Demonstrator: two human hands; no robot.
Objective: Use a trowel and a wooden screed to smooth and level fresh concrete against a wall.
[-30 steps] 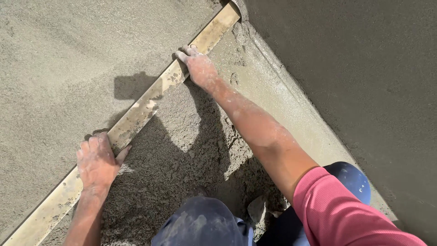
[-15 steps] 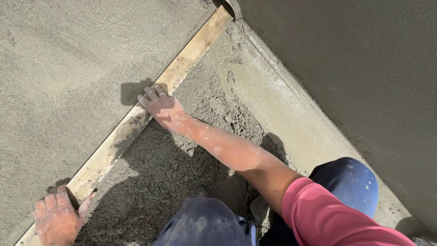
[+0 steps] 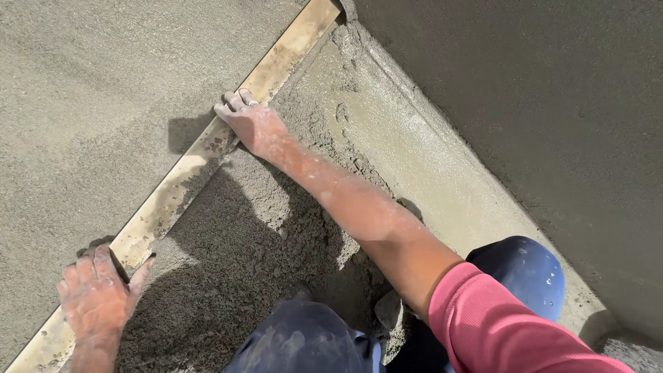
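Nearest the camera, the person's knees in dark blue trousers (image 3: 311, 342) press into rough, loose grey mortar (image 3: 228, 276), with a pink sleeve (image 3: 497, 324) at the lower right. The left hand (image 3: 97, 297) sits low on the long, pale wooden straightedge (image 3: 173, 200), its grip closed over the board's near end, fingers curled across the top and thumb on the near side. Half a second ago this hand was at the frame's bottom corner — it has since slid up the board. Further out, the right hand (image 3: 252, 124) has moved up too, its grip bearing flat on the board's upper part, fingers hooked over the far edge. The straightedge lies diagonally on the levelled grey screed (image 3: 90, 90), its far end touching the smooth wet strip (image 3: 421, 159) beside the shadowed wall (image 3: 539, 90) — it looks mid-drag across the surface.
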